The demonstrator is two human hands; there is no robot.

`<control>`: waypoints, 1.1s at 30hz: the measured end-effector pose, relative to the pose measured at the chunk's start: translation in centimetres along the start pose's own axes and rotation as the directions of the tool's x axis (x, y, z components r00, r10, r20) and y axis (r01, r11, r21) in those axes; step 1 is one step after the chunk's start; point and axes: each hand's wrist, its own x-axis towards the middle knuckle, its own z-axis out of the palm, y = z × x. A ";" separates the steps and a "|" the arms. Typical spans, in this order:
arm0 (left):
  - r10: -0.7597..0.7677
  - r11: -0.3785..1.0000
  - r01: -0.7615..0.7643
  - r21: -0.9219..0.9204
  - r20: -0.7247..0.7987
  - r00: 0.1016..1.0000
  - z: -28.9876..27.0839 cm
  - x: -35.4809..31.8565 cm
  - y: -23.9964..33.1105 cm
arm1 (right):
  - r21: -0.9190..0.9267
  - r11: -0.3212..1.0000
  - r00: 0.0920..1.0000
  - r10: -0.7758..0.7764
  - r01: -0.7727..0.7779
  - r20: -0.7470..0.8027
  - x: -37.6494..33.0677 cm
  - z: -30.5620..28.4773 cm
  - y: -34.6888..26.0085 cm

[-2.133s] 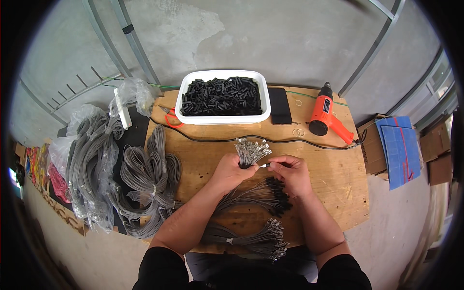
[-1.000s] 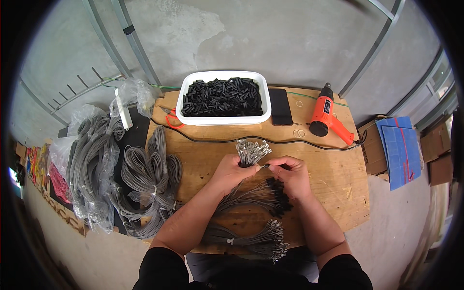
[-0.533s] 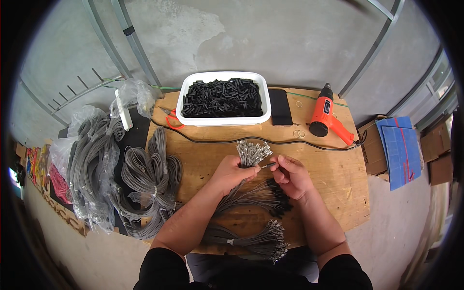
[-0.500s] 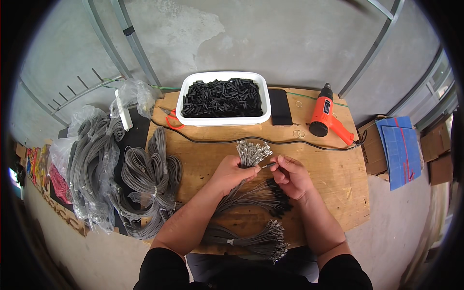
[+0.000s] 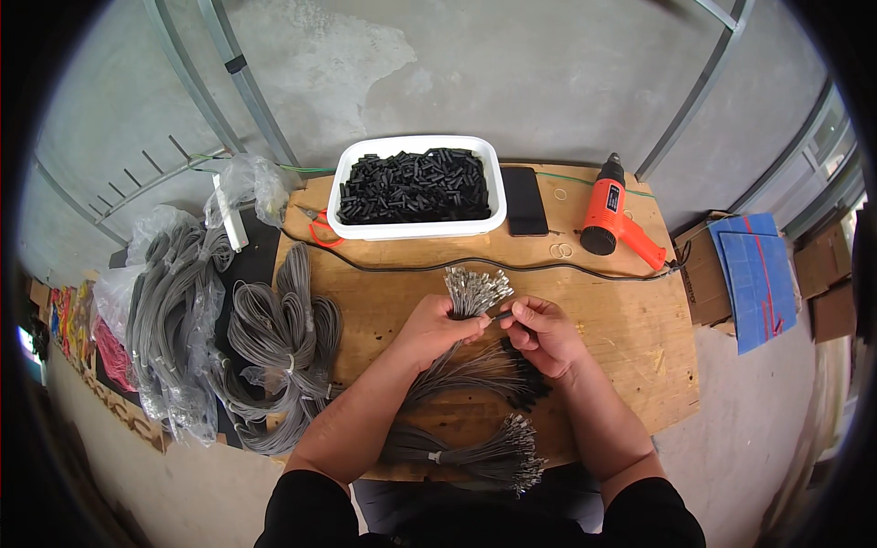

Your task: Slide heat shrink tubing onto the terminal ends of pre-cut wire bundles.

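My left hand (image 5: 437, 329) is closed round a bundle of grey cables (image 5: 478, 289), whose silvery metal ends fan out above the fist. One cable end sticks out to the right from between its thumb and fingers. Pinched in the fingertips of my right hand (image 5: 546, 334) is a short black sleeve (image 5: 505, 316), held at that cable end. Under the hands lie grey cables with black-sleeved ends (image 5: 525, 374). Nearer to me rests a tied cable bundle with bare metal ends (image 5: 484, 454).
A white tub (image 5: 418, 230) full of black sleeves stands at the back, beside a black phone (image 5: 526, 203). An orange heat gun (image 5: 607, 216) lies right, its black cord crossing the table. Red-handled pliers (image 5: 323, 228) and grey cable coils (image 5: 283, 338) are on the left.
My right hand has shifted slightly left, bringing the black sleeve closer to the cable end. The left hand keeps its grip on the bundle. The whole view has moved a little.
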 end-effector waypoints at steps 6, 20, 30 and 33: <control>-0.014 1.000 0.014 0.002 0.012 1.000 0.1 -0.1 0.1 | -0.056 0.998 1.000 -0.023 0.022 -0.005 -0.1 0.3 0.3; -0.074 0.988 0.077 0.137 -0.026 0.997 0.1 0.4 -0.4 | -0.946 0.182 0.953 -0.191 0.268 0.234 -2.3 -0.9 -4.3; -0.091 0.996 0.090 0.021 0.023 0.996 0.4 0.5 -0.6 | -0.917 -0.098 0.918 -0.056 0.387 0.393 -2.1 -1.3 -3.9; -0.115 0.993 0.116 0.035 -0.022 0.993 0.2 0.5 -0.7 | -0.917 -0.091 0.917 -0.067 0.388 0.394 -2.2 -1.2 -3.8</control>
